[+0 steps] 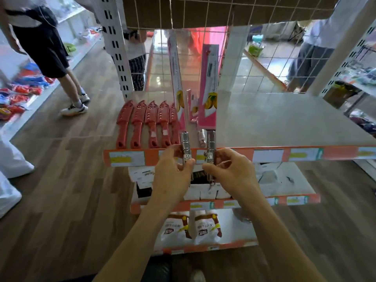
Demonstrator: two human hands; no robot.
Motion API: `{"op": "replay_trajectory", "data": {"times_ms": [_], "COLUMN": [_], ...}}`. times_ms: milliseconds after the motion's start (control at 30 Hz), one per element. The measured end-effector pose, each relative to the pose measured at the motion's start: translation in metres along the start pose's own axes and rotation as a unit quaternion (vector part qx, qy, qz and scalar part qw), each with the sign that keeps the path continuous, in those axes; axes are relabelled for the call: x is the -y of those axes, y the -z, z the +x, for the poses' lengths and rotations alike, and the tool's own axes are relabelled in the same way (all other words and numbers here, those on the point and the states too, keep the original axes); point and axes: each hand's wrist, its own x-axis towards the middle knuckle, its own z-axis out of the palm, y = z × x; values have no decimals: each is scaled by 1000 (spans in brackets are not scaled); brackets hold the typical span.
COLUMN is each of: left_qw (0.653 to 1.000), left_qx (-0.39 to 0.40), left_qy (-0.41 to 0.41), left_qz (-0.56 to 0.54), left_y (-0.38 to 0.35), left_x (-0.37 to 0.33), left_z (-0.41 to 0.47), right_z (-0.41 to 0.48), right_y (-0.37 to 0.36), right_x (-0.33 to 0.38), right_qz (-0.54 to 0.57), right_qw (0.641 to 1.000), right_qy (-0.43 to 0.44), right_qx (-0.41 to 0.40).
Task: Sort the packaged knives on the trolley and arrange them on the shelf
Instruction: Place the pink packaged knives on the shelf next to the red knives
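The left hand [173, 171] pinches the ribbed silver metal handle of the left pink-carded knife [179, 98]. Its thumb and curled fingers are pressed on the handle's near end, over the orange price-label strip [268, 154] along the front edge of the grey metal shelf [274, 119]. The right hand [230, 171] pinches the matching handle of the right pink-carded knife [210, 94] in the same way, thumb tip against the metal and fingers curled beside it.

Both knives lie with their long axes running front to back across the shelf. The handles point towards the person and overhang the front edge, while the blades in their long pink cards point away towards the white wire mesh back panel [264, 58]. They sit parallel and near each other, with a smaller pink pack [193, 110] in the gap between them. I cannot tell whether their far ends are lifted off the shelf.

Just left of them is a row of red plastic sheathed knives [142, 123], their handles also towards the front.
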Motion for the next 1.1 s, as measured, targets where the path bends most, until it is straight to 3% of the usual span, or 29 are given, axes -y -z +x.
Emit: {"op": "replay_trajectory", "data": {"times_ms": [500, 1100], "left_qw": [996, 996], "left_qx": [-14, -16], "left_qy": [-11, 33], "left_qz": [91, 81], "left_y": [-34, -45], "left_x": [-18, -29], "left_z": [40, 60], "right_z": [64, 104], "right_y": [34, 40], "right_x": [-20, -17], "right_qz": [-11, 50], "right_qw": [996, 988], "right_qy": [-61, -92], "right_qx": [65, 110]}}
